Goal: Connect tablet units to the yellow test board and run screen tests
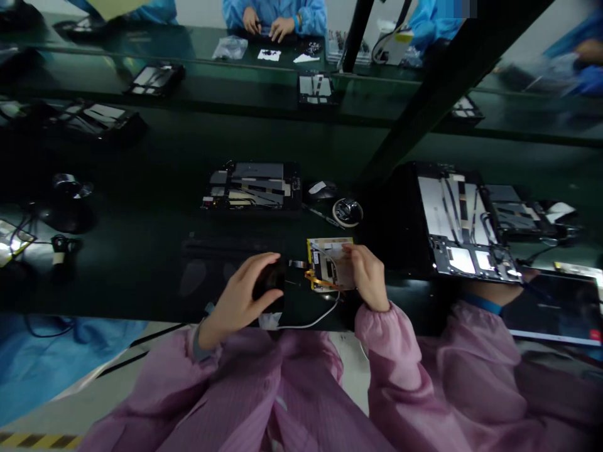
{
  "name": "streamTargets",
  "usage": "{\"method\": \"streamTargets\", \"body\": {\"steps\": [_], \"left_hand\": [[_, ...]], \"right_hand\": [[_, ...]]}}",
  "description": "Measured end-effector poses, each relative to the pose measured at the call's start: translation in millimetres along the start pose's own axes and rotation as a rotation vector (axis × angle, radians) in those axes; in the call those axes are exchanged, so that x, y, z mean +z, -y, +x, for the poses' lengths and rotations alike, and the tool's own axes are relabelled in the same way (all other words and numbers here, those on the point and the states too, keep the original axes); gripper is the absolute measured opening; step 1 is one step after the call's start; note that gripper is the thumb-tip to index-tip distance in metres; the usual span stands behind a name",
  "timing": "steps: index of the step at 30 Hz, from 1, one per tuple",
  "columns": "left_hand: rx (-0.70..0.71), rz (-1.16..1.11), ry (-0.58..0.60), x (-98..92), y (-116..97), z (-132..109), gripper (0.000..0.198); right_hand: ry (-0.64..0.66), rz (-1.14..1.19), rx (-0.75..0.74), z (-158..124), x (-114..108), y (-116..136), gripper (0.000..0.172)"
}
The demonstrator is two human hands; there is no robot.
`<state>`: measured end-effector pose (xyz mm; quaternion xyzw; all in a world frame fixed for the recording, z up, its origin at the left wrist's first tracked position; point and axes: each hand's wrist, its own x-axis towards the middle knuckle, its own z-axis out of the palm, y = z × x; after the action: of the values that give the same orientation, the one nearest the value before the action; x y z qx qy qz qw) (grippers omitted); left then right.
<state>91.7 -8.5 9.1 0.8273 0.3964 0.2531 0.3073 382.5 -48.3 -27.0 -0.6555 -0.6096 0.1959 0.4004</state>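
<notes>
My left hand [240, 301] is curved in a C shape around a dark rounded object [269, 281], whose kind I cannot make out. To its right lies a small display-like panel [325, 267] with a yellow edge, an orange flex cable [315, 277] and a white cable running from it toward the table's front edge. The fingers of my right hand [369, 275] pinch that panel's right side. Just beyond it are a round dish [347, 212] with shiny dark contents and a pen-like tool [324, 215]. An opened tablet housing [257, 185] lies farther back to the left.
A stack of opened tablet housings [464, 220] stands at right, with a co-worker's pink sleeve [485, 339] below it. A dark slanted post [419, 100] crosses the bench. More housings [315, 88] lie on the far strip, where another person's hands [271, 26] work.
</notes>
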Motion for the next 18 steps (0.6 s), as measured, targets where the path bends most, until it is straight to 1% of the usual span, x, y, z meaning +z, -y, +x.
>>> {"method": "streamTargets", "body": {"steps": [3, 5, 7, 8, 10, 13, 15, 18], "left_hand": [[-0.171, 0.107, -0.176, -20.0, 33, -25, 0.038], [-0.274, 0.224, -0.318, -30.8, 59, -45, 0.038], [-0.37, 0.289, -0.413, -38.9, 83, -64, 0.041], [-0.411, 0.293, -0.432, -41.9, 93, -73, 0.043], [-0.513, 0.246, -0.414, -46.3, 107, -88, 0.047], [-0.655, 0.081, -0.364, -51.1, 118, -99, 0.05], [-0.665, -0.073, -0.387, -54.4, 120, -99, 0.05], [-0.604, -0.277, -0.431, -60.7, 115, -93, 0.049]], "right_hand": [[0.037, -0.291, -0.13, 5, 15, -16, 0.031], [0.04, -0.411, -0.198, 5, 23, -20, 0.03], [0.016, -0.488, -0.232, 4, 27, -21, 0.029], [0.009, -0.518, -0.244, 3, 28, -20, 0.029], [0.009, -0.57, -0.263, 3, 27, -19, 0.03], [0.023, -0.638, -0.296, 4, 25, -17, 0.03], [0.023, -0.668, -0.32, 4, 25, -16, 0.03], [0.006, -0.671, -0.336, 5, 25, -18, 0.03]]}}
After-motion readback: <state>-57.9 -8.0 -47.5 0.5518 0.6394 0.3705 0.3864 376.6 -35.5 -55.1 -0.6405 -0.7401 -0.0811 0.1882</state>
